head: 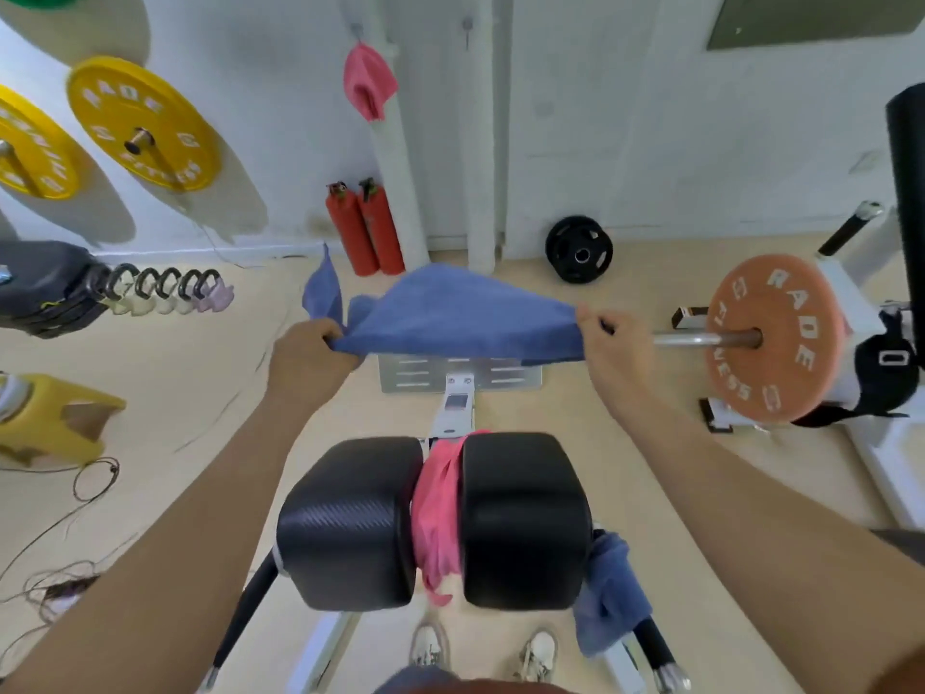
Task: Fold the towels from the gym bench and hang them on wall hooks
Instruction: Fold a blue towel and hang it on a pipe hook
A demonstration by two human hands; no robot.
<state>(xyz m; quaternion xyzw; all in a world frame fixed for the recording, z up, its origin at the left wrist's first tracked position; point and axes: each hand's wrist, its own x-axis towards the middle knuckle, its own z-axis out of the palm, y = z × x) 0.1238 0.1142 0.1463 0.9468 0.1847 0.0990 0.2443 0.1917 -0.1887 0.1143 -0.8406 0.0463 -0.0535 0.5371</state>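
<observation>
Blue towel: held stretched in air above far end of worktop; L hand and R hand each w/ fingers curled tight on one top corner. Pink towel: wedged btwn worktop's two black pads. 2nd blue towel: draped off worktop's right side. Hung pink towel: on wall hook, well beyond worktop.

Both hands up: left hand and right hand grip a blue towel, seemingly folded, stretched above the bench.
</observation>
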